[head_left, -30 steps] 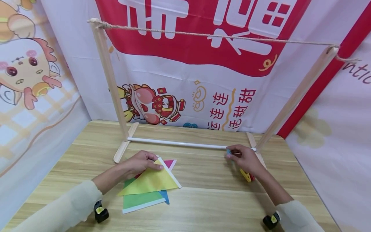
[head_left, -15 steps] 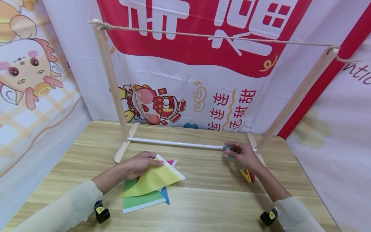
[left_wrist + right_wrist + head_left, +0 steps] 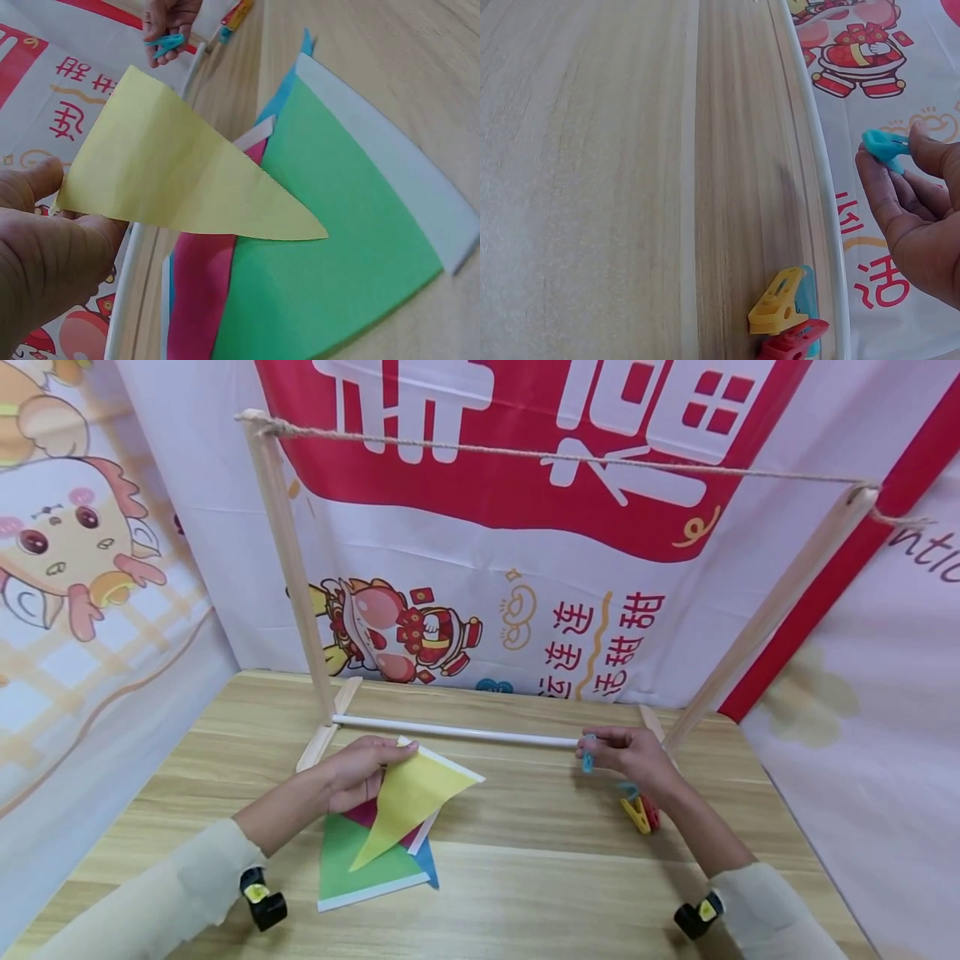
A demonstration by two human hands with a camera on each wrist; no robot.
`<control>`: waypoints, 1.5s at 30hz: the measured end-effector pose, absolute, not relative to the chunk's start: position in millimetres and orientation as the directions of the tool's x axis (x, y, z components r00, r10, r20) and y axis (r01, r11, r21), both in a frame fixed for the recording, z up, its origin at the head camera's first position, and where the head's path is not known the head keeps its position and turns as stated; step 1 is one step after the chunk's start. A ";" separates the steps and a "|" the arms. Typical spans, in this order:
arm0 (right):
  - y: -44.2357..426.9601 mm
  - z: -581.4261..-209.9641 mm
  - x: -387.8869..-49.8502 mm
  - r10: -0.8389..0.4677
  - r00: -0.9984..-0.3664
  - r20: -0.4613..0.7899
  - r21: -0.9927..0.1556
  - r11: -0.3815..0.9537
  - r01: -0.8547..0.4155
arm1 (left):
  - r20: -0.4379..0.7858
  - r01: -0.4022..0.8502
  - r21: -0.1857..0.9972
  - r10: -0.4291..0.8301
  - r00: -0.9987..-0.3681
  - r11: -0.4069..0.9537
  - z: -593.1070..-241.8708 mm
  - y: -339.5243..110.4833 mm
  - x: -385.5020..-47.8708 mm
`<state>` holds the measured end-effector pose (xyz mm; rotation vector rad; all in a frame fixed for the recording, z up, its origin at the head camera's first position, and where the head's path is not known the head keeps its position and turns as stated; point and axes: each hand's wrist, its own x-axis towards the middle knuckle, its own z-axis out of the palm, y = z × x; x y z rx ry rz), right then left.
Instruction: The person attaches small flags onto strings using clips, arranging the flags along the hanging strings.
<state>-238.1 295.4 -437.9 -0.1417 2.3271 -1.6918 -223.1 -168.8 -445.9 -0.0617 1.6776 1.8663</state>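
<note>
1. Writing: red characters (image 3: 575,617) on the white backdrop (image 3: 450,552), 甜 and 连 each legible twice; larger white characters (image 3: 637,468) on a red panel above, cut off by the frame. Lettering (image 3: 926,553) at far right reads "ntic", the rest out of view.

2. Left hand (image 3: 356,777): thumb and fingers pinch the yellow flag (image 3: 414,789) at one corner of its white-edged side.

3. Yellow flag, head view: white edge runs from the fingers rightward and slightly down; long axis slopes down and left, tip over the green flag (image 3: 375,860). Most of it lies to the right of the hand.

4. Right hand (image 3: 636,760): light-blue clip (image 3: 588,756) pinched between thumb and fingers, at the hand's left side. Clip's long axis near upright in the head view, beside the white rod (image 3: 457,732).

5. Worktop (image 3: 555,893): green flag, white edge toward the wearer, overlapping a blue flag (image 3: 427,862); a magenta flag (image 3: 362,813) below the left hand. Yellow clip (image 3: 636,816), red clip (image 3: 652,815) and second blue clip (image 3: 628,789) bunched below the right hand.

6. String (image 3: 480,449) spans two wooden posts (image 3: 288,552) above.
</note>
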 end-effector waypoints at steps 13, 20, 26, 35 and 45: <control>287.9 -421.4 -242.5 -0.221 -0.958 -0.184 -0.959 0.256 0.125 | -0.387 -0.381 0.922 0.248 -0.888 0.075 -426.0 -171.3 -230.7; 285.6 -408.6 -245.1 -0.241 -0.959 -0.149 -0.968 0.234 0.092 | -0.296 -0.276 0.955 0.244 -0.924 0.112 -409.4 -178.1 -236.9; 282.1 -395.3 -248.9 -0.244 -0.962 -0.126 -0.968 0.241 0.065 | -0.203 -0.187 0.978 0.223 -0.954 0.092 -395.1 -183.5 -242.1; 278.4 -375.6 -254.8 -0.242 -0.967 -0.083 -0.967 0.256 0.019 | -0.130 -0.121 0.991 0.182 -0.975 0.062 -379.9 -186.3 -254.4; 268.0 -355.3 -261.5 -0.249 -0.967 -0.057 -0.964 0.267 -0.011 | -0.035 -0.034 0.999 0.117 -0.993 0.005 -361.8 -194.4 -264.5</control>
